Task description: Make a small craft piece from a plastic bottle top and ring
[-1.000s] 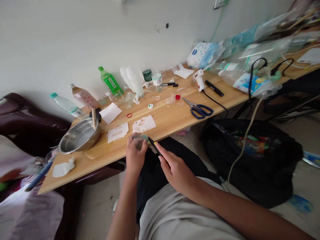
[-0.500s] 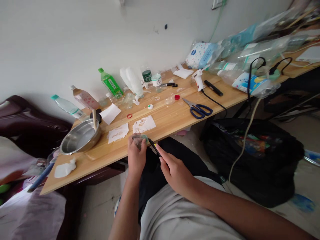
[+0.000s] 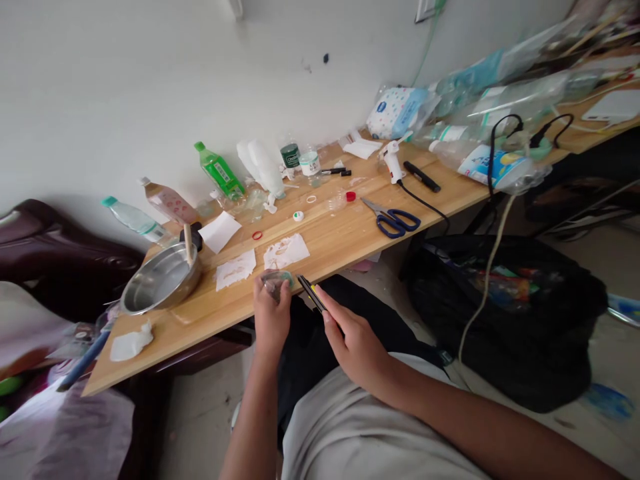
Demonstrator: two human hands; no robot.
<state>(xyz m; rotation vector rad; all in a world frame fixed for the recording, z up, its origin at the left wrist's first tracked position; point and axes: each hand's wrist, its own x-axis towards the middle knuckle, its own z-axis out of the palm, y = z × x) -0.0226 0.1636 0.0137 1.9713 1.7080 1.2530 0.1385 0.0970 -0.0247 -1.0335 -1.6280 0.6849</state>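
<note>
Clear plastic piece (image 3: 278, 275): green-tinged at its right end; gripped at the near edge of the wooden table (image 3: 345, 240), in front of two torn white sheets (image 3: 287, 251).
Left hand (image 3: 271, 308): fingers curled and clamped on the plastic piece, thumb toward its right end.
Right hand (image 3: 354, 335): fingers closed together on a slim black tool (image 3: 310, 292) with a yellow detail; tip points at the piece's right end — just beside it, a narrow gap showing.
Dark-green label: on a clear bottle (image 3: 290, 155) by the wall; white lettering begins with "C" — the remainder is blurred.
White label: on the neighbouring clear bottle (image 3: 310, 164); dark characters, too small to read with certainty.
Green bottle (image 3: 220, 172): leaning at the rear; vertical label characters not legible.
Dotted pack (image 3: 397, 111): blue round logo on white, blue panel at right; print unreadable.
Blue-and-yellow label: on the bottle (image 3: 493, 165) lying at right; white lettering blurred.
White cap (image 3: 299, 216): green mark on top.
Blue-handled scissors (image 3: 395, 222): blades parted, lying below the white glue gun (image 3: 393, 164).
</note>
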